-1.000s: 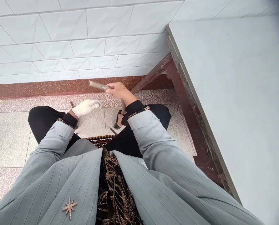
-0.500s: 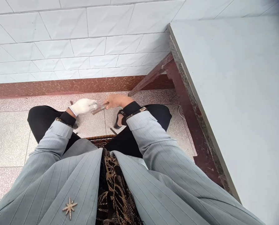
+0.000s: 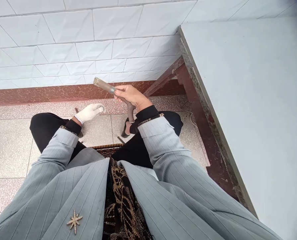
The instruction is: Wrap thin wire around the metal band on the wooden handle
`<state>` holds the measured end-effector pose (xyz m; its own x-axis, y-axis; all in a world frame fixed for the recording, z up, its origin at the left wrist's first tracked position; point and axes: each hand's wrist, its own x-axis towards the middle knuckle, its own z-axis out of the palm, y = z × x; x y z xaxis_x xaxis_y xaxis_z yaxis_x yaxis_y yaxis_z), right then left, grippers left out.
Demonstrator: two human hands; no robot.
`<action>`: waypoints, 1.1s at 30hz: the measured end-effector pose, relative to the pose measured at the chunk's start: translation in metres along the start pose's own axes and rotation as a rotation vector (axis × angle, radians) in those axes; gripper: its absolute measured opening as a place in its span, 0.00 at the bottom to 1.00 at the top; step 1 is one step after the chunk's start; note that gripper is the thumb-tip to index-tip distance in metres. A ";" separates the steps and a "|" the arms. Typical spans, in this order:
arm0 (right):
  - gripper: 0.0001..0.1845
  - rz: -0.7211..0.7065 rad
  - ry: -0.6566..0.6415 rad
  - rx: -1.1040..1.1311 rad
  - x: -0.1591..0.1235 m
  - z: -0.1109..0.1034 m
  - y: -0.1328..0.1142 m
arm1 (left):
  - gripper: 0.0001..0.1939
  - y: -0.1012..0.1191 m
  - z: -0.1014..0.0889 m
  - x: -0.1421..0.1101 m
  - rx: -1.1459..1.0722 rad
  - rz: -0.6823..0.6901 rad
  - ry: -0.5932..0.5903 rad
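Observation:
My right hand (image 3: 131, 96), bare, is closed around a brown forked wooden stick (image 3: 102, 84), near a band of silvery wire (image 3: 112, 90) wound about it. The stick's straight end points up and left, past the fingers. A stubby branch of it hangs below my palm. Lower and to the left, my left hand (image 3: 89, 112) wears a white knit glove. Its fingers are pinched on a small round pale thing (image 3: 102, 109), mostly covered, so its kind is unclear. A thin strand slants down from the stick towards the glove; its lower end is hard to see.
Under me is a woven seat (image 3: 106, 150) between my knees. A white-topped table (image 3: 250, 100) with a reddish-brown frame (image 3: 198, 123) stands close on the right. White wall tiles (image 3: 116, 23) rise ahead. A short dark stick (image 3: 121, 140) lies on the speckled floor (image 3: 8, 146).
My right hand dipped with the stick to the gloved hand, then rose again, swinging the stick's end up and left. My left hand stayed nearly in place.

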<state>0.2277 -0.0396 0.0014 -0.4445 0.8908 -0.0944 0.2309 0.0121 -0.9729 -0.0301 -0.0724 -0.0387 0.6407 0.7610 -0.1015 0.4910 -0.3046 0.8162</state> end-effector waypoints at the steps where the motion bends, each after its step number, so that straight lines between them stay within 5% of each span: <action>1: 0.19 0.027 0.053 -0.019 0.003 0.001 0.004 | 0.21 0.001 0.001 0.000 0.053 0.018 -0.009; 7: 0.13 0.153 0.157 -0.584 0.012 0.010 0.014 | 0.22 0.010 0.007 -0.001 0.351 -0.009 -0.099; 11: 0.13 0.195 0.042 -0.927 0.008 0.018 0.009 | 0.22 0.013 0.006 -0.003 0.498 -0.029 -0.073; 16: 0.13 0.213 -0.214 -1.060 0.004 0.026 0.009 | 0.23 0.019 -0.005 -0.003 0.563 -0.109 -0.043; 22: 0.10 0.100 -0.488 -0.956 0.004 0.026 0.014 | 0.22 0.021 -0.013 -0.004 0.465 -0.093 -0.033; 28: 0.12 0.108 -0.686 -0.626 0.002 0.017 0.010 | 0.19 0.016 -0.018 -0.003 0.272 -0.092 -0.011; 31: 0.13 0.025 -0.657 -0.416 -0.001 0.010 0.003 | 0.18 0.010 -0.016 -0.002 0.150 -0.037 0.021; 33: 0.14 -0.051 -0.506 -0.237 -0.002 0.006 0.000 | 0.19 0.006 -0.012 -0.002 0.051 -0.007 0.035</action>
<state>0.2234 -0.0442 0.0001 -0.8067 0.5580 -0.1947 0.3602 0.2030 -0.9105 -0.0351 -0.0688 -0.0268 0.6166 0.7825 -0.0865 0.5255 -0.3273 0.7853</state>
